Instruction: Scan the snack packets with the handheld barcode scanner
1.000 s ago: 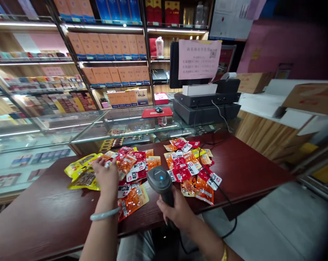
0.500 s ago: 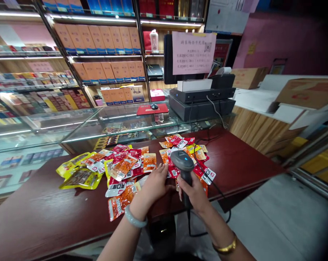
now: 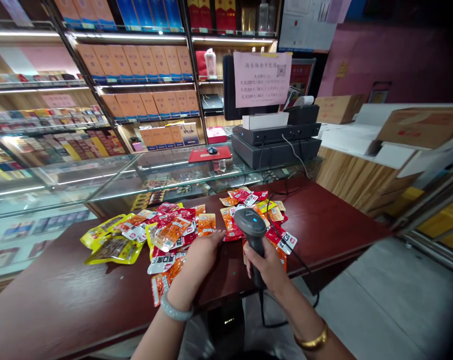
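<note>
My right hand point(image 3: 268, 265) is wrapped around the handle of a black barcode scanner point(image 3: 251, 225), which is upright with a small blue light on top. My left hand point(image 3: 202, 256) rests low over the right edge of the left pile, fingers stretched out beside an orange snack packet point(image 3: 206, 223). Part of those fingers and whatever lies beneath the palm are hidden. Red, white and orange snack packets point(image 3: 172, 232) overlap in this pile, with yellow-edged bags point(image 3: 116, 248) at its left. A second pile of packets point(image 3: 275, 212) lies behind and right of the scanner.
The dark red table point(image 3: 331, 220) meets a glass display counter point(image 3: 114, 182). A monitor with a pink sign point(image 3: 262, 80) stands behind a cash drawer point(image 3: 277, 150). The scanner's black cable point(image 3: 301, 262) loops across the table's right side. Stocked shelves point(image 3: 144, 82) line the back.
My left hand has moved left, from between the two piles toward the left pile, and its fingers are less spread. My right hand holds the scanner in nearly the same place.
</note>
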Motion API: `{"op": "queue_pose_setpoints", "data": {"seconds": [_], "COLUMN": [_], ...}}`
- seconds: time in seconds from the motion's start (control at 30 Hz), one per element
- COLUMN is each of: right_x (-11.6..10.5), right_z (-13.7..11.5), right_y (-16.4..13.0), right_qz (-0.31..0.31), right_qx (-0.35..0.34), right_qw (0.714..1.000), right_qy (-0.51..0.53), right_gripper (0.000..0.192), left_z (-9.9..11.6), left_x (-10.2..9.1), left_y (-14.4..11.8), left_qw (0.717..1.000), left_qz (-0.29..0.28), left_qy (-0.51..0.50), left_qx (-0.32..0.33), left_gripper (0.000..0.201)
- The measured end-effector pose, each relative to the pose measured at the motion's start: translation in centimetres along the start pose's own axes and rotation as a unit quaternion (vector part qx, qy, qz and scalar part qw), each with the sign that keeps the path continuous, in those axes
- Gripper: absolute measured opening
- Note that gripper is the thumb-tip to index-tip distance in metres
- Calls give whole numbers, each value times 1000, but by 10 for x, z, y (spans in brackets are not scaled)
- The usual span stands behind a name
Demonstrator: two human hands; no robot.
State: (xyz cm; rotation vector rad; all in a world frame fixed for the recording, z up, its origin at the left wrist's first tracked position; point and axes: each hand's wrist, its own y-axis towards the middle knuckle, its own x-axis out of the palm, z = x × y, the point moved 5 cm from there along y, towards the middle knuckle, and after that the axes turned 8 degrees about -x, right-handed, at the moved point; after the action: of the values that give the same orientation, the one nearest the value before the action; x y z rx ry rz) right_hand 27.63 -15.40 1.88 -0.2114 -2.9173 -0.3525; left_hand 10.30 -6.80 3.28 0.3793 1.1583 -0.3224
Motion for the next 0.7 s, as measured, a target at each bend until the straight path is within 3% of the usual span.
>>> {"op": "queue_pose_setpoints", "data": {"seconds": [0.17, 0.23, 0.33, 0.43, 0.53, 0.7], "right_x": [6, 9, 12, 13, 14, 25], "right_z": [-5, -6, -6, -3, 0, 0], "right_y": [0, -1, -1, -2, -3, -5], "right_qz": [-9, -9, -9, -15, -15, -38], "right_qx": [0, 4, 10, 7, 6, 27], "right_qw": [1000, 1000, 1000, 1000, 1000, 999], "right_qy": [-5, -4, -3, 0, -2, 6], "right_gripper": [36, 36, 38, 39, 39, 45], "left_z": [-18, -26, -39, -49, -47, -47], "left_x": [-26, -30, -24, -8, 3, 3], "left_y": [-8, -10, -8, -8, -10, -13], "left_qw": [984, 973, 935, 838, 755, 712], "left_qz": [170, 203, 185, 133, 90, 103], "left_qy": [-36, -101, -282, -484, -600, -641], "left_qx": [-26, -47, -112, -213, -249, -266], "left_gripper": [50, 44, 27, 31, 46, 53]}}
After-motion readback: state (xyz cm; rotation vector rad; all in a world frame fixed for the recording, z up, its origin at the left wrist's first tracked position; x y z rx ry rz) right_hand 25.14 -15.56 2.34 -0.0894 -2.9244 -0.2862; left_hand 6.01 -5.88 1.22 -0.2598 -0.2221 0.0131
